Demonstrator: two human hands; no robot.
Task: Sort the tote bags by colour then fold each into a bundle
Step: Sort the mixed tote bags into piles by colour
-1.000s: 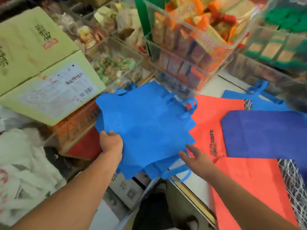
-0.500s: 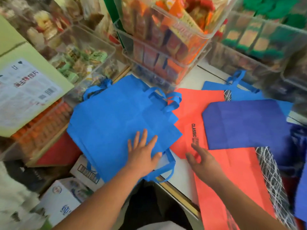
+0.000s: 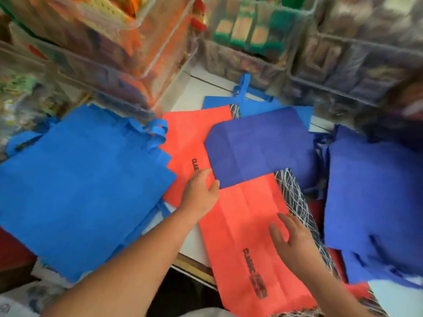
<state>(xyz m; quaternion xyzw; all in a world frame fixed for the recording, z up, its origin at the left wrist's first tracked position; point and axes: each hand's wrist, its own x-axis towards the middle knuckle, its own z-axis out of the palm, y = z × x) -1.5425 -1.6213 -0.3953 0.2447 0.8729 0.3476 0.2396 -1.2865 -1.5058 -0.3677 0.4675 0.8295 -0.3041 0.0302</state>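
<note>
The dark blue tote bag (image 3: pixel 258 145) lies flat in the middle of the bench (image 3: pixel 190 97), set at a slant across two orange-red ones. The far orange-red bag (image 3: pixel 185 136) shows the black letters "CLAS" beside the dark blue bag's left edge. The near orange-red bag (image 3: pixel 242 227) runs from under it toward the person and overhangs the bench's front edge, with "CLASSIC" printed low down.

The left hand (image 3: pixel 201 195) lies on the orange-red cloth at the dark blue bag's near corner. Its fingers are fairly straight and close together, and the thumb touches that corner. I cannot tell whether it has hold of the corner or only rests against it. The right hand (image 3: pixel 295 239) is spread wide, palm down, with its fingers flat on the near orange-red bag close to its right edge.

To the left is a stack of light blue tote bags (image 3: pixel 84 179), handles toward the back, with its right edge lapping the far orange-red bag. Another light blue bag (image 3: pixel 256 104) lies behind the dark blue one, its handle pointing away. A white net (image 3: pixel 295 200) shows between the near orange-red bag and a loose heap of dark blue bags (image 3: pixel 370 191) on the right. Clear plastic bins (image 3: pixel 263 58) of packaged goods are stacked along the back, blurred.
</note>
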